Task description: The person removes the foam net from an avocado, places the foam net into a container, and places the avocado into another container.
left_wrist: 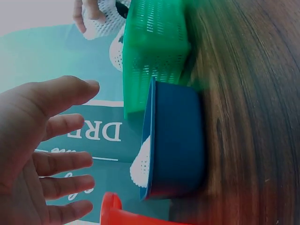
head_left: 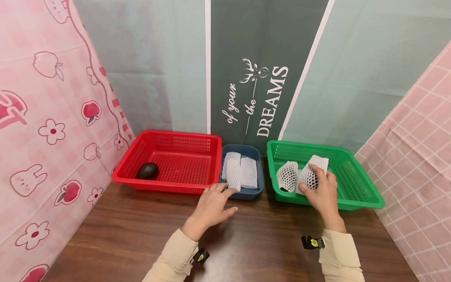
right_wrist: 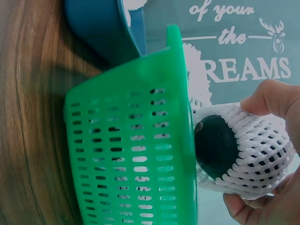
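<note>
My right hand grips a dark avocado sleeved in a white foam net, over the green basket. One bare dark end pokes out of the net in the right wrist view. Beside it in that basket lies another netted avocado. My left hand hovers at the front of the small blue bin, fingers extended and thumb spread, with nothing in it. Several flat white foam nets lie in the blue bin.
A red basket stands left of the blue bin, with one bare avocado in its left corner. All three containers rest on a brown wooden table. Behind them hangs a green cloth; pink cloths flank both sides.
</note>
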A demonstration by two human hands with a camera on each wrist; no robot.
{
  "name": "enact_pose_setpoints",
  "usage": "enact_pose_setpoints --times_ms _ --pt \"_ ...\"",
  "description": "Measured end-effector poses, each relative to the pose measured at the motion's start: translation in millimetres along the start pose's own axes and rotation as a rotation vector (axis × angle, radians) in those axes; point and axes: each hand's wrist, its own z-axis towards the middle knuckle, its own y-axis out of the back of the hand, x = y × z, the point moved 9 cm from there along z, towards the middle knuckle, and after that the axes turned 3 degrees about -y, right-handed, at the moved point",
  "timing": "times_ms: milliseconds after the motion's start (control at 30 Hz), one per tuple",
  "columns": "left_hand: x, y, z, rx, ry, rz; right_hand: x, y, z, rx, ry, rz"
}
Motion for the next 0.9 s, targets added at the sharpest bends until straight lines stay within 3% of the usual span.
enact_pose_setpoints --times_ms 167,433,900 --pt "5.9 6.0 -6.7 -0.03 0.013 -0.042 11.6 1.0 -7.4 -0.024 0.054 0.028" --pt "18.7 13.4 -15.2 -0.063 0.046 -0.048 25.9 -5.6 -13.9 0.005 0.119 0.045" --pt "32.0 14.8 -30.1 -0.058 0.098 -0.045 50.7 -16.5 -21.8 0.039 0.226 0.086"
